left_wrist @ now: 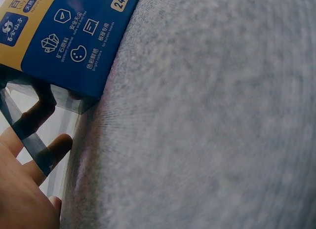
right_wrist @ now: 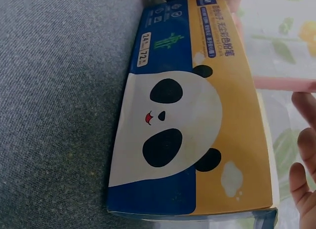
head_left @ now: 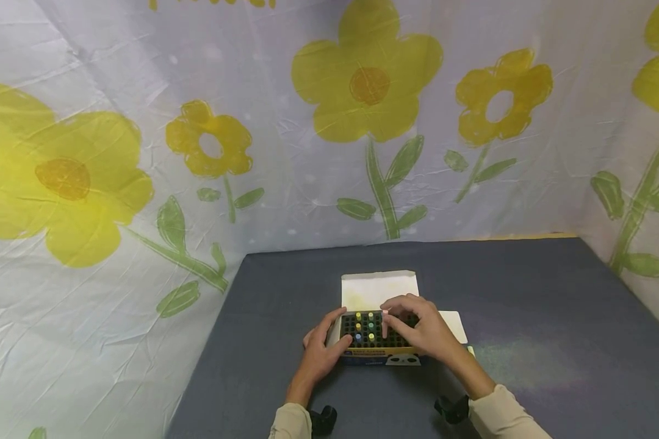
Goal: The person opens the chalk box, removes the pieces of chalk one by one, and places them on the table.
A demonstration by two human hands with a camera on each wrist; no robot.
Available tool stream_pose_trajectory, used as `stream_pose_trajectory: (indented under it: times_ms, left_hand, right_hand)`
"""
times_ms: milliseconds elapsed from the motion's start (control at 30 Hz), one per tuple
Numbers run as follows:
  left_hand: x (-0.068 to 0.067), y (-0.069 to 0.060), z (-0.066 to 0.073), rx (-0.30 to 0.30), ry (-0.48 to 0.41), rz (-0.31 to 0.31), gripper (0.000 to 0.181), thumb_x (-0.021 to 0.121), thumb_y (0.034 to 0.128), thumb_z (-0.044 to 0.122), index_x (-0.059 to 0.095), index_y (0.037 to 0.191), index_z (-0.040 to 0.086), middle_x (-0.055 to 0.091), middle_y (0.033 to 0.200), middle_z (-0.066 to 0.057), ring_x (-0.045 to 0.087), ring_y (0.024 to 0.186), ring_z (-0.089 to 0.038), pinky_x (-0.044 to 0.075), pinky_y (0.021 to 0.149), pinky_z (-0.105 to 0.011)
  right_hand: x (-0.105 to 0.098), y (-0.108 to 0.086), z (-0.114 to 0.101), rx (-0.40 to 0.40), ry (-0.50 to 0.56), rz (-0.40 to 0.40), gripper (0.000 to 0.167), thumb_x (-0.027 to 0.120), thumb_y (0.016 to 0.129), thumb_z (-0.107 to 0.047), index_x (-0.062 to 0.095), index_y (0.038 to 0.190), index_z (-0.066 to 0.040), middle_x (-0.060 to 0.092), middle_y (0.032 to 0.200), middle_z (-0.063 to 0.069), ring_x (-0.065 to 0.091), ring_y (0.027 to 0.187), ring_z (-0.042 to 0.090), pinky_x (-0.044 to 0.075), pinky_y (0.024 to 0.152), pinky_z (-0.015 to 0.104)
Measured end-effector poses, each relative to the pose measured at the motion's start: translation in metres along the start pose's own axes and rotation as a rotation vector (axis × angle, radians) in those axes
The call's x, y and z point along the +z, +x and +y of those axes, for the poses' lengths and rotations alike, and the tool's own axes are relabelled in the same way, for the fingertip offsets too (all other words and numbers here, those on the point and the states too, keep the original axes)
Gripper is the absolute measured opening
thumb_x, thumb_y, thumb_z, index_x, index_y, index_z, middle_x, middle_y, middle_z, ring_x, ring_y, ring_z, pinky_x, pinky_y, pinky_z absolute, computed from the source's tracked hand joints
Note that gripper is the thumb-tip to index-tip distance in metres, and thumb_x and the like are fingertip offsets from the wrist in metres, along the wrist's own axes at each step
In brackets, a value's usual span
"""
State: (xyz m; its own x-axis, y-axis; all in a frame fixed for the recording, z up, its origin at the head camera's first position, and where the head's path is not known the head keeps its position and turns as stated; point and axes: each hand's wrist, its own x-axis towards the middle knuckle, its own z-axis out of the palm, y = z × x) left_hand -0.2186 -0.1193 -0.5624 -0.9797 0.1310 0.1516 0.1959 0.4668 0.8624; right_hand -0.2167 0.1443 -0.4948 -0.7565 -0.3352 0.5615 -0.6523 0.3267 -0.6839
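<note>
An opened chalk box (head_left: 370, 352) with a dark holed insert sits on the table, its blue and yellow front printed with a panda (right_wrist: 197, 105). My left hand (head_left: 320, 353) holds the box's left end, thumb at the front corner and fingers along the side. Between the thumb and fingertips of my right hand (head_left: 424, 326) a pink chalk stick (head_left: 385, 327) is pinched upright over the insert. In the right wrist view the chalk stick (right_wrist: 284, 84) shows at the box's top edge; whether its lower end sits in a hole cannot be told. Several yellow, green and blue chalks (head_left: 371, 327) stand in the left holes.
The white lid (head_left: 379, 288) stands raised behind the box, and a white side flap (head_left: 453, 326) sticks out right. A small pale yellow piece (head_left: 471, 351) lies by my right forearm, partly hidden. Dark cloth covers the table (head_left: 527, 305); a flower-printed curtain (head_left: 285, 201) hangs behind.
</note>
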Motion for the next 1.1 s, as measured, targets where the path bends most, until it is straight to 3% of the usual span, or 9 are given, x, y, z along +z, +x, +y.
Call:
stream_pose_trajectory:
  times_ms: [233,500,700,900,1100]
  left_hand:
    - [0.000,0.000,-0.001,-0.016,0.018,-0.012,0.058,0.069,0.0921,0.038,0.047,0.144,0.052,0.055,0.149,0.004,0.048,0.127,-0.030,0.024,0.104,-0.062]
    - [0.000,0.000,-0.001,-0.005,0.009,-0.016,0.058,0.070,0.0920,0.036,0.048,0.144,0.051,0.055,0.150,0.003,0.046,0.129,-0.030,0.023,0.105,-0.062]
    - [0.000,0.000,-0.002,-0.013,0.003,-0.017,0.058,0.069,0.0919,0.037,0.049,0.145,0.050,0.055,0.150,0.003,0.044,0.129,-0.031,0.027,0.102,-0.060]
    - [0.000,0.000,-0.003,-0.006,-0.003,-0.017,0.058,0.070,0.0919,0.037,0.048,0.144,0.051,0.055,0.150,0.003,0.046,0.127,-0.031,0.024,0.104,-0.061]
    - [-0.001,-0.001,-0.003,-0.009,0.000,-0.017,0.058,0.070,0.0918,0.038,0.049,0.144,0.050,0.054,0.151,0.002,0.044,0.128,-0.032,0.029,0.102,-0.061]
  right_hand:
    - [-0.005,-0.005,0.003,0.048,0.085,0.010,0.025,0.067,0.097,-0.007,0.067,0.121,-0.016,0.075,0.080,0.005,0.068,0.068,0.023,0.052,0.065,0.030]
    - [-0.015,-0.013,0.006,0.147,0.069,0.048,0.022,0.068,0.097,-0.011,0.070,0.117,-0.017,0.076,0.085,-0.003,0.062,0.067,0.015,0.050,0.066,0.031]
    - [-0.028,-0.021,0.007,0.197,0.069,0.063,0.020,0.069,0.096,-0.010,0.071,0.116,-0.012,0.075,0.084,-0.001,0.065,0.071,0.021,0.050,0.065,0.032]
    - [-0.047,-0.033,0.011,0.206,0.030,0.089,0.021,0.068,0.096,-0.007,0.072,0.117,-0.008,0.075,0.083,-0.002,0.064,0.079,0.010,0.047,0.070,0.032]
    - [-0.067,-0.047,0.016,0.205,0.022,0.127,0.024,0.068,0.095,-0.002,0.073,0.118,-0.010,0.076,0.083,-0.001,0.065,0.077,0.017,0.046,0.071,0.031]
